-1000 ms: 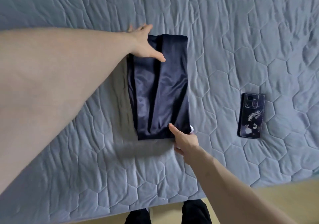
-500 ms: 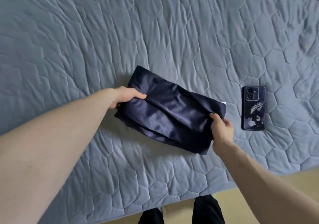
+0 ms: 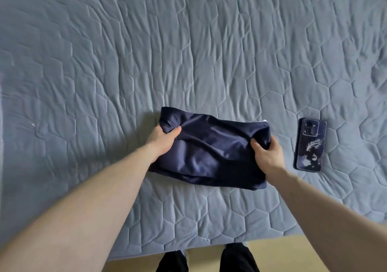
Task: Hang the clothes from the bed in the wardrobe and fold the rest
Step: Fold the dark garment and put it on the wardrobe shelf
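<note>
Garment: a dark navy folded garment (image 3: pixel 210 154) lies on the bed (image 3: pixel 188 51), lower centre of the frame, set crosswise as a rough rectangle with several layers showing along its near edge.

Left hand: the left hand (image 3: pixel 162 138) grips the garment's left end, thumb on top and the fingers tucked beneath, so the cloth puckers there.

Right hand: the right hand (image 3: pixel 267 153) pinches the right end, thumb pressed into a bunched fold, the other fingers curled round the edge.

Step in hand: judged from the two end grips, the bundle is being squared up or made ready to lift as one folded piece.

Handling: the cloth looks thin, soft and satiny, with a sheen and loose ripples across the top; it will probably weigh little, sag in the middle and let its layers slide over one another.

Where to hold: best taken at both short ends through all layers at once, or supported from beneath with a flat palm, so the fold does not slip open.

Risk: a grip on the top layer alone would likely pull the fold apart.

Surroundings: a dark phone (image 3: pixel 311 145) lies face down on the bed just right of the right hand, apart from the garment; the person's dark shoes (image 3: pixel 206 259) show at the bottom edge on a yellowish floor (image 3: pixel 303 253).
</note>
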A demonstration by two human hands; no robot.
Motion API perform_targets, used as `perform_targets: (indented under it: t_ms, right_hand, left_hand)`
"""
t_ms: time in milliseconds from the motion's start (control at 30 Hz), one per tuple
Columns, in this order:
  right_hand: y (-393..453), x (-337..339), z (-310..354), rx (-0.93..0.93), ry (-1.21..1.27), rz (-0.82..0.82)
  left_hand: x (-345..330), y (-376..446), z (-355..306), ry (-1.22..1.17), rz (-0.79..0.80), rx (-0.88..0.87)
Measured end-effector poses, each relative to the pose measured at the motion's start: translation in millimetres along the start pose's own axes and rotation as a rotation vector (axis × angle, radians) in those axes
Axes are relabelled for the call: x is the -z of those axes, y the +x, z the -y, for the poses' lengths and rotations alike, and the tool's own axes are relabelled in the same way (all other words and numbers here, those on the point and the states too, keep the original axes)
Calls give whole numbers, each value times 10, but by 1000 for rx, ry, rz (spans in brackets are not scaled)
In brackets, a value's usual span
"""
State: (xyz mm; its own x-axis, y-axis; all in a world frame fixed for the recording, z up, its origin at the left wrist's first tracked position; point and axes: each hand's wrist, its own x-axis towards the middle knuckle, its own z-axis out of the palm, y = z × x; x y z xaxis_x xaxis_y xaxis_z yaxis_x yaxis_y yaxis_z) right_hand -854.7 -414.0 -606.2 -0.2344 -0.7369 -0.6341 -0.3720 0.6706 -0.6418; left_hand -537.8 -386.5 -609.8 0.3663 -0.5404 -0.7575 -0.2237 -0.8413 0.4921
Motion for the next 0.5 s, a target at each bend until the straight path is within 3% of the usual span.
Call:
perform_targets:
  t_ms: [233, 500]
  right_hand:
    - [-730, 403, 648, 85, -120, 67]
    - [-2522, 757, 2139, 247, -293, 319]
  left_hand:
    - [265, -1249, 17, -149, -162, 57]
    - [1643, -3646, -217, -320, -424, 51]
